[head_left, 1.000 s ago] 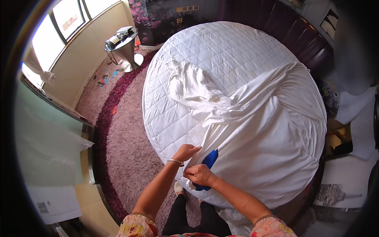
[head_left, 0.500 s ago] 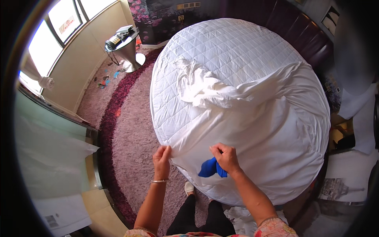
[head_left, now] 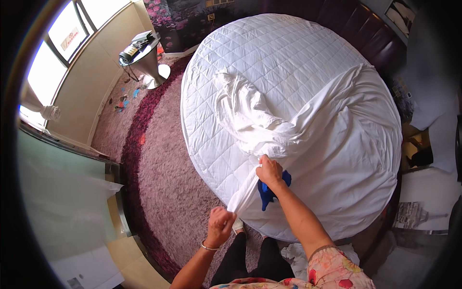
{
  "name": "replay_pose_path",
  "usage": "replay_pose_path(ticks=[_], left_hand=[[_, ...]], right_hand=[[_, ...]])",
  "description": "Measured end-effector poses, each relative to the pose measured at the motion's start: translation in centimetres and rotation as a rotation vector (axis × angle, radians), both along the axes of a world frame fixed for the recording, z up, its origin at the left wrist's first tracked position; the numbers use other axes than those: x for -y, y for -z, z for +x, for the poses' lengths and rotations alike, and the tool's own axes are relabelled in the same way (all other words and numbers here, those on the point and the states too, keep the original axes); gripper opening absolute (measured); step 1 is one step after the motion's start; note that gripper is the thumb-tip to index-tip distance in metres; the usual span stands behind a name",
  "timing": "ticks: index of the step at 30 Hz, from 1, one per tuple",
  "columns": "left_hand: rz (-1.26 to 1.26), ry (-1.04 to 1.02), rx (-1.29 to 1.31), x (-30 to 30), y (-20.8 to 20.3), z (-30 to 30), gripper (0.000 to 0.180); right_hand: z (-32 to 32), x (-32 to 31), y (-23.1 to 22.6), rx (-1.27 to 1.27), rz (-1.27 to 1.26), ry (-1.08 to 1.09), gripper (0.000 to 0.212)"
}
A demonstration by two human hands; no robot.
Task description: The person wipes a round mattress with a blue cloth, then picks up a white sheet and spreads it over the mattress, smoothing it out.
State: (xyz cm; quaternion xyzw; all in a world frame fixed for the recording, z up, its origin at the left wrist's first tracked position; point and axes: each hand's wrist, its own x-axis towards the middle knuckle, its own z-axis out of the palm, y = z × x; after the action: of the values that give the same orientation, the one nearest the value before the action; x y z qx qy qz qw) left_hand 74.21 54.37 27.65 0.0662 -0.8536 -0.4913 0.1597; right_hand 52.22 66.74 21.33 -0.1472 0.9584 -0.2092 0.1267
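A white fitted-looking sheet [head_left: 337,144] lies loosely over the near right part of the round bed, its far part bunched into folds. My left hand [head_left: 221,225] is closed on the sheet's edge at the bed's near left rim. Farther in, my right hand [head_left: 270,170] pinches the same sheet, and a strip of it runs taut between both hands. A blue cloth [head_left: 266,196] hangs under my right hand and wrist; its upper end is hidden there, apparently within the grip. White quilted padding [head_left: 269,43] shows on the bed's far and left parts.
A silver pedestal table [head_left: 151,65] with a telephone [head_left: 132,53] stands by the window. Purple carpet [head_left: 168,159] borders the bed on the left. A dark padded headboard [head_left: 365,33] curves behind it. White crumpled fabric [head_left: 296,255] lies on the floor by my legs.
My right hand has moved forward and slightly left, carrying the blue cloth. My left hand has come back and right, drawing the sheet's edge toward me; the bunched folds have shifted.
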Motion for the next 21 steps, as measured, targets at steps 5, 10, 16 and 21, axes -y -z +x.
replay_pose_path(ticks=[5,10,16,21], left_hand=[[0.154,0.087,0.163,1.0,1.2,1.9,0.009],[0.507,-0.257,0.268,3.0,2.2,-2.9,0.022],[0.395,0.179,0.535,3.5,9.2,-12.6,0.034],[0.470,0.264,0.698,0.5,13.6,-13.3,0.033]], right_hand=[[0.8,2.8,-5.7,-0.194,-0.547,-0.154,0.007],[3.9,1.9,-4.7,-0.143,-0.597,-0.269,0.008],[7.0,-0.5,-0.4,-0.126,-0.492,-0.265,0.008],[7.1,-3.8,0.8,-0.020,-0.496,-0.271,0.018]])
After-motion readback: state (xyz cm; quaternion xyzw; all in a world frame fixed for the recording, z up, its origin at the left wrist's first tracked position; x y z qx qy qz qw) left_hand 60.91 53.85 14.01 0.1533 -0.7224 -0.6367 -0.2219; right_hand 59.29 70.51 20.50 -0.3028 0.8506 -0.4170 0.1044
